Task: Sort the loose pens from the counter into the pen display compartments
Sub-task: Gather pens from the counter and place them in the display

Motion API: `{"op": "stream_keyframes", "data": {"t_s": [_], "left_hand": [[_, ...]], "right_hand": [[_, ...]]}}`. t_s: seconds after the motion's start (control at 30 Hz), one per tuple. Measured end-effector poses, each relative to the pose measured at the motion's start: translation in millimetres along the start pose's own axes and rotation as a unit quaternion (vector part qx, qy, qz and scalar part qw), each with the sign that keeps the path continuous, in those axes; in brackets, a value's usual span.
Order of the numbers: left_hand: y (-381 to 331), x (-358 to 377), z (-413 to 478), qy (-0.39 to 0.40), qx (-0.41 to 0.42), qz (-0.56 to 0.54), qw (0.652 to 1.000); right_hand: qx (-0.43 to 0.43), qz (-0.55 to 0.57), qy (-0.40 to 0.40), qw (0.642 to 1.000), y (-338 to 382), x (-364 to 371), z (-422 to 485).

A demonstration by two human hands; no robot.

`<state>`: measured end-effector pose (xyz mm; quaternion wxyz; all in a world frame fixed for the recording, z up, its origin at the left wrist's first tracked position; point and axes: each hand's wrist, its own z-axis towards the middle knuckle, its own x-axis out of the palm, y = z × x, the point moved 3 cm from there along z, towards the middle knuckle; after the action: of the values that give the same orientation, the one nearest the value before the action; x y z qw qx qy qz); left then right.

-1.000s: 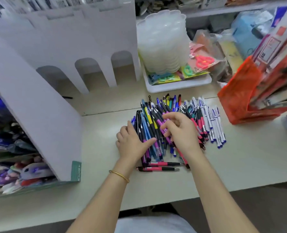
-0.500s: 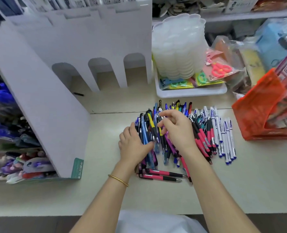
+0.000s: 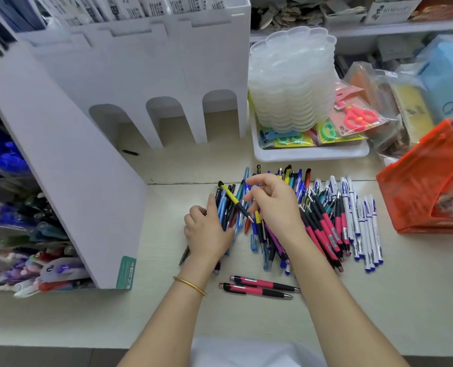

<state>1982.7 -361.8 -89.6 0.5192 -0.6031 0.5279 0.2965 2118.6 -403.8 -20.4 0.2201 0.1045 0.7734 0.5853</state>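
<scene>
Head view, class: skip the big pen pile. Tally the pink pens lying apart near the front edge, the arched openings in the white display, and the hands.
Pink pens lying apart: 2
Arched openings: 3
Hands: 2 (left hand gripping a pen bunch, right hand)
Total: 7

The pens (image 3: 269, 250) mix blue, black, purple and teal; the yellow pen (image 3: 232, 198) has a black grip and cap, the pink pens (image 3: 323, 234) have black grips, as does the pair (image 3: 257, 287) lying apart, and the white pens (image 3: 363, 221) carry blue print and blue tips. The display (image 3: 140, 75) is plain white with a green label (image 3: 126, 272), the counter (image 3: 379, 300) pale cream, the bag (image 3: 426, 186) orange, the tray (image 3: 310, 154) white, the scissors (image 3: 358, 116) pink, the bangle (image 3: 189, 285) gold
</scene>
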Motion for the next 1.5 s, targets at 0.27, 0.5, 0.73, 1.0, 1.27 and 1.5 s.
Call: {"op": "stream_keyframes", "data": {"t_s": [0.27,0.5,0.73,1.0,1.27,1.5], "left_hand": [[4.5,-7.2,6.4,0.025,0.012,0.005,1.000],[15.5,-14.5,10.2,0.057,-0.018,-0.010,0.998],[28.5,-21.5,7.8,-0.007,-0.029,0.027,0.999],[38.0,-32.2,6.2,0.030,-0.030,0.003,0.999],[66.7,-46.6,5.4,0.127,-0.113,-0.345,0.923],[62.7,-80.4,-8.9,0.104,-0.092,-0.525,0.840]], "right_hand": [[0.001,-0.002,0.014,1.000,0.4,7.2,-2.3],[0.005,-0.006,0.004,1.000,-2.2,5.6,-5.6],[0.001,0.009,0.010,1.000,2.1,13.6,-10.8],[-0.011,-0.044,0.027,0.999,-0.2,30.9,-11.6],[-0.007,-0.089,0.042,0.995,-1.5,48.1,-9.8],[0.026,-0.042,0.050,0.998,0.0,61.2,-21.4]]}}
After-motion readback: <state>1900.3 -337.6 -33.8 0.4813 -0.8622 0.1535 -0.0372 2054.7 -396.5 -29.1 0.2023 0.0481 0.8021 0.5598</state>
